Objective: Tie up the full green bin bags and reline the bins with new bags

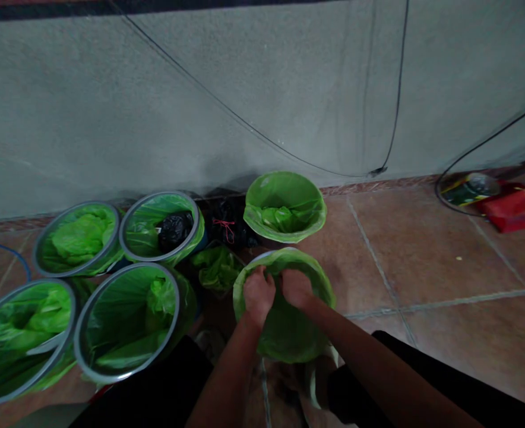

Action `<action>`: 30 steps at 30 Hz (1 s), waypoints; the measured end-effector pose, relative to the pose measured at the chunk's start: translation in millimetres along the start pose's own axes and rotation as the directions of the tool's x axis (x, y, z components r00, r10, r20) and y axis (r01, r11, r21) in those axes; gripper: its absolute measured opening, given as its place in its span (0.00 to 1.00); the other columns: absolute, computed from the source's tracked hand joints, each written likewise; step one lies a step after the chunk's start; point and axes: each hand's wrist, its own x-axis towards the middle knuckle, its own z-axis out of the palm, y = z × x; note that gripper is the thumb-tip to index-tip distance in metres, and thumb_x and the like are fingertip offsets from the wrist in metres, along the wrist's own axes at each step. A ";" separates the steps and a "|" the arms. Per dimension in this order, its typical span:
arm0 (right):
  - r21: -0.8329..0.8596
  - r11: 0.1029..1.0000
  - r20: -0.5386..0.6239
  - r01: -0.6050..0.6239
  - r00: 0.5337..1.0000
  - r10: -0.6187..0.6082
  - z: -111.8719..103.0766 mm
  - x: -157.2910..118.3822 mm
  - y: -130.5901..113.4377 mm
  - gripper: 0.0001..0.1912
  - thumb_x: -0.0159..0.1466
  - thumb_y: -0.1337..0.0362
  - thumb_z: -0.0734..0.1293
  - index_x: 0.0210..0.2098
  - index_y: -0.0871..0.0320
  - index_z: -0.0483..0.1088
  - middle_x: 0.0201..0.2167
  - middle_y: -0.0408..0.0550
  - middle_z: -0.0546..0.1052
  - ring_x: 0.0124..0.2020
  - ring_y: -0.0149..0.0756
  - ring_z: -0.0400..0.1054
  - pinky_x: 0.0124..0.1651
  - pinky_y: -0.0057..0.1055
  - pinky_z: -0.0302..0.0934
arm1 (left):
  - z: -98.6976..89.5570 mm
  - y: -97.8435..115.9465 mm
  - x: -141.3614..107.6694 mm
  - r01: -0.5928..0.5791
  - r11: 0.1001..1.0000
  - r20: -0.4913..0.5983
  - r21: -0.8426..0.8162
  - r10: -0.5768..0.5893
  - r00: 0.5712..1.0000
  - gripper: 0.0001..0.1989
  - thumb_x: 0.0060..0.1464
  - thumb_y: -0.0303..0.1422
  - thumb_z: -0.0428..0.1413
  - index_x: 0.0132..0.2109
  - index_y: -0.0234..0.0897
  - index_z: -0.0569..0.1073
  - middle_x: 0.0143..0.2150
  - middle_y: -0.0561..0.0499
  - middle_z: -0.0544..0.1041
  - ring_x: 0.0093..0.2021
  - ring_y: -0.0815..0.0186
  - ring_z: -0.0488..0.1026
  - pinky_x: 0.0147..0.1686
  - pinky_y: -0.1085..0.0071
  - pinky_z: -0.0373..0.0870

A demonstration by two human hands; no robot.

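A round bin lined with a green bag (289,339) stands on the floor between my feet. My left hand (259,291) is closed at the inner back left of this bin, fingers curled on the green liner. Just to its right, my right hand (296,288) is also closed against the liner near the back rim. The two hands are a small gap apart. The liner is folded over the rim, and a bit of pale rim (262,255) shows at the back left.
Behind stands another green-lined bin (284,184). On the left are several grey-rimmed bins with green liners (126,321), one holding a black bag (175,230). A loose green bag (218,267) lies between. Cables hang along the wall (200,89); a red object (514,208) lies far right.
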 end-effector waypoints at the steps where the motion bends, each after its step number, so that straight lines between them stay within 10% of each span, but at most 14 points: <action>1: -0.065 0.997 -0.002 0.036 0.999 -0.036 -4.2 0.4 -4.9 0.13 0.66 0.69 0.61 0.32 0.63 0.77 0.29 0.59 0.78 0.36 0.48 0.73 0.41 0.38 0.61 | -4.1 0.1 -1.3 -0.021 1.000 -0.051 -0.020 0.020 0.998 0.16 0.61 0.28 0.51 0.53 0.34 0.76 0.49 0.38 0.81 0.50 0.53 0.78 0.52 0.62 0.70; 7: -0.220 0.935 -0.152 0.278 0.937 -0.314 -27.6 25.0 -20.9 0.15 0.69 0.68 0.59 0.49 0.59 0.75 0.49 0.53 0.78 0.50 0.39 0.72 0.54 0.31 0.62 | -22.0 -12.2 0.7 -0.130 0.991 -0.398 -0.001 0.119 0.910 0.18 0.59 0.28 0.51 0.55 0.31 0.73 0.50 0.38 0.79 0.54 0.51 0.74 0.56 0.56 0.68; 16: -0.389 0.909 0.086 0.147 0.989 -0.123 -33.1 61.3 -0.7 0.17 0.72 0.65 0.57 0.41 0.62 0.77 0.41 0.58 0.80 0.41 0.40 0.74 0.47 0.32 0.63 | -28.7 -31.6 18.0 0.184 0.962 -0.136 -0.201 -0.214 0.967 0.19 0.68 0.35 0.44 0.44 0.34 0.79 0.41 0.40 0.82 0.42 0.57 0.79 0.44 0.64 0.72; 30: -0.209 0.970 -0.105 0.122 0.984 -0.146 -33.1 57.9 11.4 0.12 0.67 0.65 0.62 0.36 0.58 0.78 0.38 0.52 0.82 0.39 0.38 0.74 0.44 0.29 0.63 | -19.8 -42.7 8.8 0.040 0.910 -0.373 -0.412 -0.208 0.904 0.07 0.57 0.29 0.55 0.39 0.36 0.79 0.40 0.45 0.81 0.44 0.60 0.78 0.50 0.65 0.72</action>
